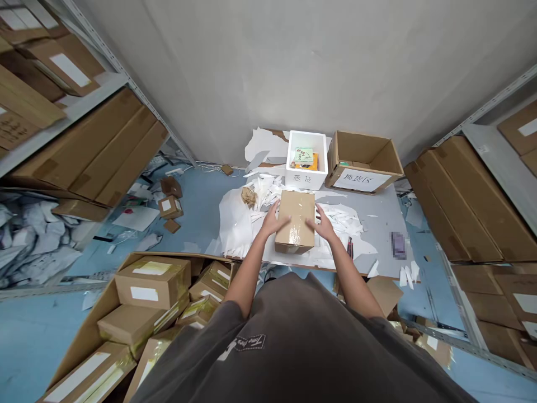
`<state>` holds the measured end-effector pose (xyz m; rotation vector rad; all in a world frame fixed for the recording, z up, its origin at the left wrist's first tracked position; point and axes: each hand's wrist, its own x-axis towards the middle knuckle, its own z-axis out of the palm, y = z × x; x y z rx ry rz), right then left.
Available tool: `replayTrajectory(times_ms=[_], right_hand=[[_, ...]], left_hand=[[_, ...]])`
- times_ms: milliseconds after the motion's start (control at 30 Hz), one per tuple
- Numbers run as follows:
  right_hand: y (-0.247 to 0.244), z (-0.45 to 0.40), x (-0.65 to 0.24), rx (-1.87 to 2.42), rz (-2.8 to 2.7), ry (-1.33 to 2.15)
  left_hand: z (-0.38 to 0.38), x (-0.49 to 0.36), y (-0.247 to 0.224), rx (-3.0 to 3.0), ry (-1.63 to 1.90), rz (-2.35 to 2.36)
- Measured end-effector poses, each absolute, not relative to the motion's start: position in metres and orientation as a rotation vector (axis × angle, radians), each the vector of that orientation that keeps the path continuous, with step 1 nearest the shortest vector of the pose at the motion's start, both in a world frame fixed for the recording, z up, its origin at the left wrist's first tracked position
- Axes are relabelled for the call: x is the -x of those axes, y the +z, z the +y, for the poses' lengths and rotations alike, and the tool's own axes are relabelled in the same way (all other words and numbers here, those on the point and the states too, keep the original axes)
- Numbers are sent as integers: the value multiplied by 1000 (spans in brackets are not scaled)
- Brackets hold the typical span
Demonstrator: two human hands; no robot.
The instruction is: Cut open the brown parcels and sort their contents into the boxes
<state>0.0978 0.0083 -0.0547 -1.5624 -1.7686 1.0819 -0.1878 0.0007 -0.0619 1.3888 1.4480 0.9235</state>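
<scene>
A taped cardboard box (297, 221) sits on the paper-strewn table in front of me. My left hand (273, 221) holds its left side, thumb over the top and fingers along the edge. On the right side my right hand (322, 223) grips the same box, its thumb also lying on the top. Clear tape shines on the near part of the box. Behind it stands a white foam box (306, 182) with a green packet (304, 155) and an orange packet (311, 165) inside.
An open carton (361, 182) with a handwritten label stands at the back right. A red-and-black tool (349, 247) lies near my right forearm. At lower left, a large carton (79, 319) holds several parcels. Shelves (94, 103) of boxes flank both sides. Paper scraps (235, 218) cover the table's left.
</scene>
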Motion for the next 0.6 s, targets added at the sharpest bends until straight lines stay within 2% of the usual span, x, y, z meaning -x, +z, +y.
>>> replayTrajectory(times_ms=[133, 300, 500, 600], right_hand=[[-67, -39, -112, 1276, -1914, 1334], [-66, -47, -110, 1211, -1923, 1429], [-22, -9, -118, 1189, -1849, 1394], [1, 21, -116, 1289, -1809, 1265]], left_hand=[[-46, 204, -77, -1497, 770, 1196], [-57, 193, -73, -1428, 854, 1267], [-40, 194, -33, -1428, 816, 1241], [-27, 192, -20, -1306, 928, 1300]])
